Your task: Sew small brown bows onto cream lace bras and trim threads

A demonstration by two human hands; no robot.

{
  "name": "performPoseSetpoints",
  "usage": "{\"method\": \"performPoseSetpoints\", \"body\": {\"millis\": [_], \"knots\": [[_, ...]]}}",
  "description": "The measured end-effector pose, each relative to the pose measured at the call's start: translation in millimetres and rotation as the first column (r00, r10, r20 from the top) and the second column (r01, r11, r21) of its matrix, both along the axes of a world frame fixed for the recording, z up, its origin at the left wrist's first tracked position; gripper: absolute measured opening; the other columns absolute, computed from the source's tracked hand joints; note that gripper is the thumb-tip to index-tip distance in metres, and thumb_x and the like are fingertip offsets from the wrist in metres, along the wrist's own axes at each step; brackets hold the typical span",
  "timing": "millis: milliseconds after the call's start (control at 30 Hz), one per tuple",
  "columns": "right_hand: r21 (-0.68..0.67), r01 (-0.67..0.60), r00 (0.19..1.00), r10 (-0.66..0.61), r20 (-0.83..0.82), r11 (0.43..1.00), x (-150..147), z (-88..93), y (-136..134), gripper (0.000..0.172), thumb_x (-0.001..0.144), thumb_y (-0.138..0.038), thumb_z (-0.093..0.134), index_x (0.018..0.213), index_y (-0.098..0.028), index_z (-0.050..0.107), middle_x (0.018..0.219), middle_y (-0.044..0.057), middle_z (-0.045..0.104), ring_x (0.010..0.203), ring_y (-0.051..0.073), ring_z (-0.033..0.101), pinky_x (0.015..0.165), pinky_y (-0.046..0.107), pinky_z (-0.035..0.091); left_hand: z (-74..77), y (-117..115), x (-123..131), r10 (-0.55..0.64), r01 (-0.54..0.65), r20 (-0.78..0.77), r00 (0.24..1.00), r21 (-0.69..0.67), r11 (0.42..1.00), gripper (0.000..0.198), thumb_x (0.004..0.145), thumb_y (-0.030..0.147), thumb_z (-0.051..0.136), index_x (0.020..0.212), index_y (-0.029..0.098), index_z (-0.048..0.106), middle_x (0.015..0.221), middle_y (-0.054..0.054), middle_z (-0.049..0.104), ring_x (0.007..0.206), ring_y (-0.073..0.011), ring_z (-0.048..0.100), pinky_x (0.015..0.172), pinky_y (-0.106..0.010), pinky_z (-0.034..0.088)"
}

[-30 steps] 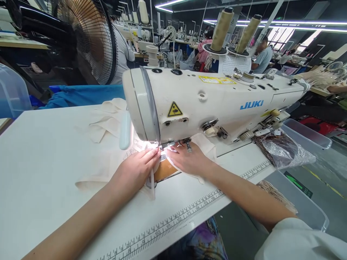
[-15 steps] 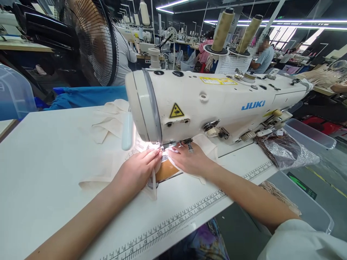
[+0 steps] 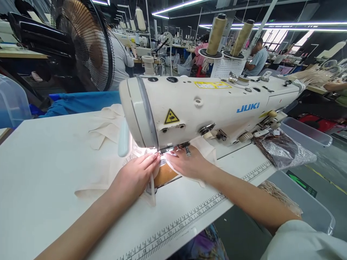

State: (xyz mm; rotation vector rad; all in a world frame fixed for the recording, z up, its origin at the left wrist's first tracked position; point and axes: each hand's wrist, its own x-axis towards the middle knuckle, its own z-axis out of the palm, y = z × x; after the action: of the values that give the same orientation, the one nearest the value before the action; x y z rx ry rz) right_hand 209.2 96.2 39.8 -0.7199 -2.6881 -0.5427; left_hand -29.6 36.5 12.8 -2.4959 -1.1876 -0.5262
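Under the lit head of a white sewing machine point(image 3: 179, 104), cream fabric point(image 3: 93, 186) lies spread on the worktable. My left hand point(image 3: 134, 173) is closed on the fabric just left of the needle area, fingertips pressed together. On the other side, my right hand point(image 3: 188, 162) reaches partly beneath the machine head and pinches the fabric; its fingertips are partly hidden by the presser parts. A narrow cream strip point(image 3: 153, 187) hangs down beside my left fingers. Between my hands shows an orange-brown plate point(image 3: 164, 175). The needle itself is hard to make out.
More cream fabric point(image 3: 107, 124) lies behind my left hand. A printed ruler point(image 3: 187, 225) runs along the table's front edge. A plastic bag point(image 3: 287, 150) sits at the right end. A black fan point(image 3: 84, 43) stands at back left; thread cones point(image 3: 217, 34) rise behind the machine.
The whole view has shifted slightly, with the machine and table appearing lower and further left. Both hands keep nearly the same hold on the fabric by the needle area.
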Motion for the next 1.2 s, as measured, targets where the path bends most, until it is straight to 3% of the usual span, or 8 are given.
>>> {"method": "performPoseSetpoints", "body": {"millis": [200, 633, 800, 1200], "knots": [[-0.007, -0.003, 1.000, 0.002, -0.030, 1.000, -0.9, -1.8, 1.4, 0.030, 0.100, -0.020, 0.037, 0.109, -0.021, 0.065, 0.110, 0.008, 0.069, 0.096, 0.021, 0.054, 0.085, 0.039, 0.041, -0.9, -0.1, -1.4, 0.008, -0.005, 0.048, 0.999, -0.060, 0.998, 0.050, 0.096, 0.010, 0.032, 0.139, 0.020, 0.056, 0.136, -0.008, 0.066, 0.123, -0.0252, 0.063, 0.097, -0.041, 0.057], [0.007, -0.005, 0.999, 0.005, -0.041, 1.000, -2.3, 0.1, 3.4, 0.029, 0.099, -0.018, 0.037, 0.098, -0.022, 0.066, 0.106, 0.006, 0.068, 0.086, 0.019, 0.052, 0.074, 0.037, 0.037, -2.1, 1.2, -1.9, -0.034, 0.035, -0.014, 0.999, 0.081, 0.996, 0.046, 0.095, 0.007, 0.034, 0.132, 0.011, 0.059, 0.130, -0.012, 0.070, 0.118, -0.0270, 0.067, 0.094, -0.041, 0.058], [0.010, -0.009, 0.999, 0.010, -0.043, 1.000, -1.4, -0.8, 3.9, 0.030, 0.101, -0.020, 0.036, 0.100, -0.022, 0.066, 0.100, 0.005, 0.068, 0.087, 0.019, 0.052, 0.075, 0.037, 0.037, -0.7, 2.5, -3.9, -0.041, 0.041, 0.006, 0.999, 0.017, 0.999, 0.049, 0.095, 0.010, 0.035, 0.139, 0.017, 0.056, 0.133, -0.011, 0.068, 0.120, -0.0276, 0.066, 0.096, -0.043, 0.057], [-0.054, -0.031, 0.999, 0.028, -0.039, 0.998, -1.1, -2.2, 5.7, 0.029, 0.101, -0.021, 0.036, 0.097, -0.021, 0.065, 0.118, 0.005, 0.068, 0.103, 0.020, 0.055, 0.076, 0.036, 0.039, 1.1, 2.4, -3.0, -0.023, 0.025, -0.023, 0.999, 0.056, 0.998, 0.045, 0.095, 0.011, 0.037, 0.132, 0.016, 0.063, 0.130, -0.010, 0.070, 0.117, -0.0254, 0.067, 0.093, -0.038, 0.057]]}}
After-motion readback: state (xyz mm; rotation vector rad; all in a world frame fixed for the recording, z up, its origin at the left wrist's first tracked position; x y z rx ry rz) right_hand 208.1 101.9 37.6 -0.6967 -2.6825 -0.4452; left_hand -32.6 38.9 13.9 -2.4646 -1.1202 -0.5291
